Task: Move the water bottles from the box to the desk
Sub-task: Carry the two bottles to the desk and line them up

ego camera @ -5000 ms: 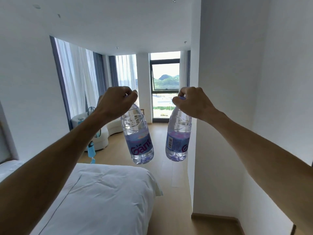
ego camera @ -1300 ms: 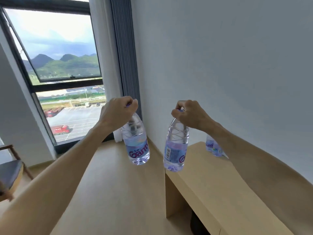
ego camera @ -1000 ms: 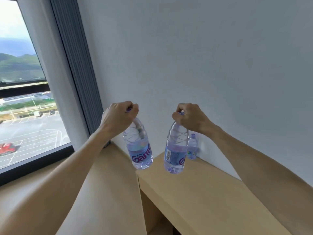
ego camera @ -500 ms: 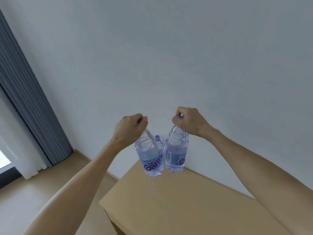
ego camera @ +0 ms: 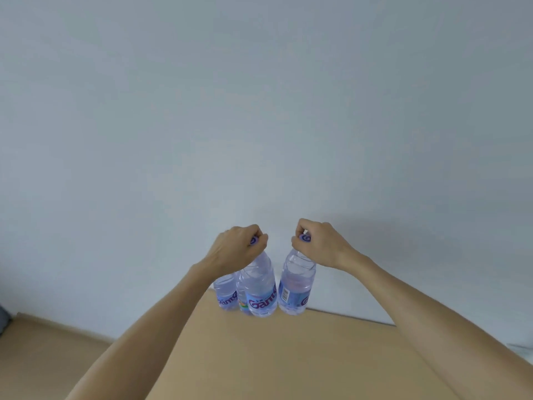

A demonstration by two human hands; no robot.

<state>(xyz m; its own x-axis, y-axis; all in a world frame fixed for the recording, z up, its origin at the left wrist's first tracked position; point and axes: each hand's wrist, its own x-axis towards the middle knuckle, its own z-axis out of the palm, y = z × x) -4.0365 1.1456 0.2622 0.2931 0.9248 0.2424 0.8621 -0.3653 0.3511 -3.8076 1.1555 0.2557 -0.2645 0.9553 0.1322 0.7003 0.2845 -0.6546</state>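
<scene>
I saw the left hand [ego camera: 234,247] pinch the purple cap of a clear plastic water bottle with a blue label [ego camera: 261,290]. The right hand [ego camera: 318,243] pinched the cap of a second clear bottle [ego camera: 297,284] just to its right. Both bottles were at the far edge of the tan wooden desk [ego camera: 288,356], by the pale wall [ego camera: 259,111]. Two more small bottles [ego camera: 226,294] stood just left of them. I could not tell if the held bottles touched the desk.

Purple "Gante" lettering, partly cut off, on the left-held bottle's label [ego camera: 261,302], barcode on the right-held bottle [ego camera: 294,293]
</scene>
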